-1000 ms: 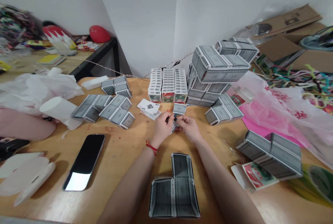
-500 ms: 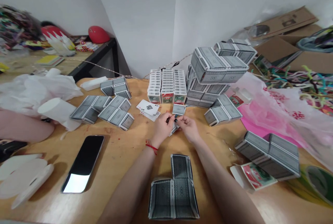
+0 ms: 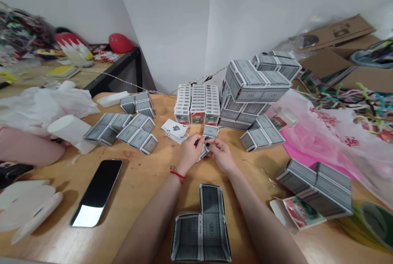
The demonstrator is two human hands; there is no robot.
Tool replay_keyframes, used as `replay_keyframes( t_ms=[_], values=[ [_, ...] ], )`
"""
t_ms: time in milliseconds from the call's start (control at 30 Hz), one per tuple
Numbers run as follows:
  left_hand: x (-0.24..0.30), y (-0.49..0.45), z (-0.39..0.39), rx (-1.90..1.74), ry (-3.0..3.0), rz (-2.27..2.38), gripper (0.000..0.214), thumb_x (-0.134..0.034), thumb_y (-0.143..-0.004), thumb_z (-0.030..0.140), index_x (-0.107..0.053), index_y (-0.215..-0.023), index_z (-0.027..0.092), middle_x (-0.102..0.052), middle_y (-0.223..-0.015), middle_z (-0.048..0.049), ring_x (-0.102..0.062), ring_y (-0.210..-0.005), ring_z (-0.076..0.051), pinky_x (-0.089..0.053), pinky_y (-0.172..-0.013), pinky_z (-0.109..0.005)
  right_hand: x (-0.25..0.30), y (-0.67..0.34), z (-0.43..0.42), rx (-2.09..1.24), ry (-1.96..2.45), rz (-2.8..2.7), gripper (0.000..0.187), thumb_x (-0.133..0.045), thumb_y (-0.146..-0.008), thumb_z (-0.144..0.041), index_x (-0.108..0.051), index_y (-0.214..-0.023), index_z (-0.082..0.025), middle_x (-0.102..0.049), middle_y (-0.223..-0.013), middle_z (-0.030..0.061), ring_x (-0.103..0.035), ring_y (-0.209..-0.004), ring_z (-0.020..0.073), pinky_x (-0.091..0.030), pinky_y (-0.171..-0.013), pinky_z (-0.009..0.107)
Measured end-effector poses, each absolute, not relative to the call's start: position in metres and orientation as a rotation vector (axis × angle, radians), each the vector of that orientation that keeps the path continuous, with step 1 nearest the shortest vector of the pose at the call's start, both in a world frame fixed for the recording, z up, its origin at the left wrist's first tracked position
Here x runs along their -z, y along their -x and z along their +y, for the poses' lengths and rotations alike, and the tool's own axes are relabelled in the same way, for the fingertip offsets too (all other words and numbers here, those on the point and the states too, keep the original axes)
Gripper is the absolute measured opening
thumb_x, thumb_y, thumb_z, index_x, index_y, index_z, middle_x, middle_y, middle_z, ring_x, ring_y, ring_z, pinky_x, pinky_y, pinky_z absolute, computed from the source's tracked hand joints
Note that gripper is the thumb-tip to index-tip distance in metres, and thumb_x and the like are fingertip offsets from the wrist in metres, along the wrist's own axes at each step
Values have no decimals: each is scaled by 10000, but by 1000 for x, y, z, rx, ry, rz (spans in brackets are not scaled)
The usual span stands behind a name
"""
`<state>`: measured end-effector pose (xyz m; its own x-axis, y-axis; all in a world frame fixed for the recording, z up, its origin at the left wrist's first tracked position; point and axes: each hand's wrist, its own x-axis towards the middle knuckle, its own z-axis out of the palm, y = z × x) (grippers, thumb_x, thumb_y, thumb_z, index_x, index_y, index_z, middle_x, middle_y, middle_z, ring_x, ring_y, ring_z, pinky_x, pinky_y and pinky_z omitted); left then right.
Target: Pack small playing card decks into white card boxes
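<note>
My left hand (image 3: 190, 152) and my right hand (image 3: 221, 154) meet near the middle of the table, fingers pinched together on a small grey-backed playing card (image 3: 202, 155). The fingers hide much of it. Just behind them lies another grey-backed card piece (image 3: 211, 131). To the left of my left hand a few loose playing cards (image 3: 175, 127) lie face up, an ace of spades on top. Between my forearms sits an L-shaped open block of folded cards (image 3: 211, 225). Three rows of card packs (image 3: 197, 102) stand behind my hands.
A tall stack of card blocks (image 3: 258, 86) rises at the back right. More card blocks (image 3: 138, 131) sit on the left, and one (image 3: 317, 188) on the right, near an opened card box (image 3: 302, 213). A phone (image 3: 97, 192) and a paper roll (image 3: 70, 131) lie at left.
Both hands stay at nearly the same spot, their fingers shifting slightly on the card. The right fingers have spread a little. The whole view has shifted slightly.
</note>
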<state>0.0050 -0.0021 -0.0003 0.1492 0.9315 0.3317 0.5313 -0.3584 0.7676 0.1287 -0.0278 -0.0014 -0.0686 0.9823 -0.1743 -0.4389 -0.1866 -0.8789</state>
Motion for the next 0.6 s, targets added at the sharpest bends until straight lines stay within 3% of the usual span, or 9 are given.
replay_keyframes(
  t_ms=[367, 600],
  values=[
    [-1, -1, 0, -1097, -1953, 1438, 209, -457, -815, 310, -600, -750, 173, -631, -701, -12, -552, -642, -114, -388, -597, -213, 0, -126, -28, -1679, 845, -704, 229, -671, -568, -196, -579, -777, -197, -584, -671, -28, -526, -581, 78, -449, -598, 227],
    [2, -4, -1, -1089, -1970, 1438, 193, -447, -825, 300, -587, -773, 177, -635, -722, -19, -561, -655, -118, -394, -598, -218, 9, -125, -26, -1560, 972, -786, 229, -673, -633, -338, -570, -767, -184, -539, -618, -30, -485, -528, 76, -412, -528, 218]
  ],
)
